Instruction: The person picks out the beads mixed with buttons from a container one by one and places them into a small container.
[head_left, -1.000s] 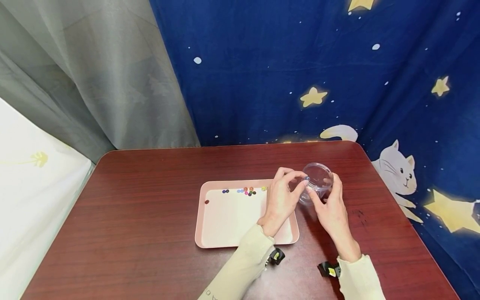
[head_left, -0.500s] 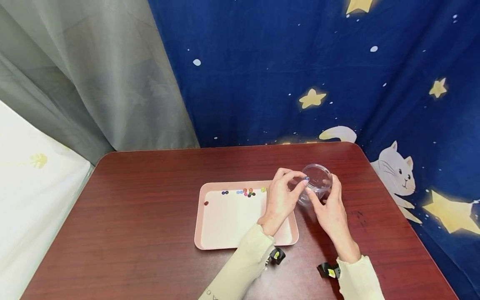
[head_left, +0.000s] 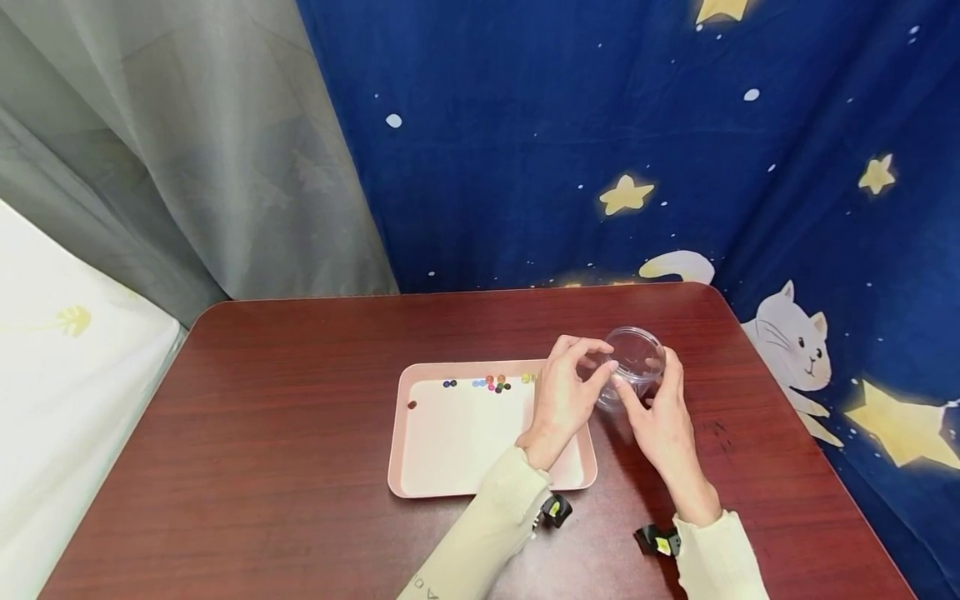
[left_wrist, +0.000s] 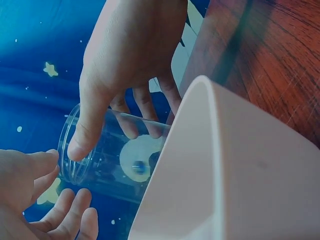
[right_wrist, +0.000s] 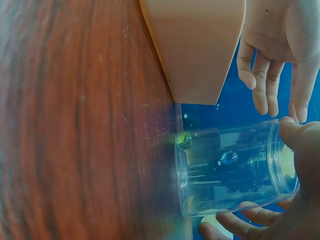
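Observation:
My right hand (head_left: 662, 421) grips a clear plastic jar (head_left: 636, 360) upright on the table, thumb near the rim and fingers round the far side. At the jar's mouth is my left hand (head_left: 564, 392), its thumb and forefinger parted with nothing between them. Inside the jar, a bluish marble (right_wrist: 229, 158) hangs midway down the wall, while a yellow-green marble (right_wrist: 185, 140) lies at the bottom. The same bluish marble (left_wrist: 141, 167) shows blurred through the plastic in the left wrist view.
Left of the jar, a pink tray (head_left: 397, 442) lies under my left forearm. Several coloured marbles (head_left: 497, 384) line its far side, and a dark red marble (head_left: 412, 405) sits near its left wall. Curtains hang behind the brown table (head_left: 285, 417).
The bluish marble that my left fingertips pinched over the rim has been let go and is now inside the jar. Both hands and the jar have stayed in place.

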